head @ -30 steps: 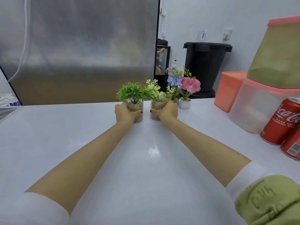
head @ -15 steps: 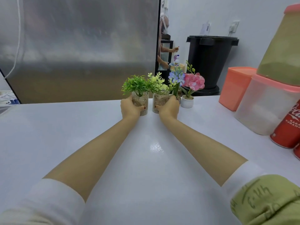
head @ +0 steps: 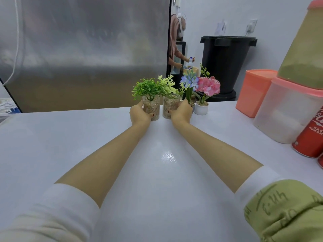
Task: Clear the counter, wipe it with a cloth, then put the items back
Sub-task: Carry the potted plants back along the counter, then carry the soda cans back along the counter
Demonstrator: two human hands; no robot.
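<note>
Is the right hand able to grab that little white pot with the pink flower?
Probably not yet: the right hand grips a glass pot. The white pot stands close beside it, its front unblocked.

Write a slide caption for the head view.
The left hand grips the dark green plant jar, right hand the pale green plant jar, on the white counter beside a pink flower.

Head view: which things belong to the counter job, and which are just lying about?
Job: counter, dark-green plant in left hand, pale-green plant in right hand, pink flower pot, orange box, clear tub, cola can.
Lying about: black bin, steel panel.
</note>
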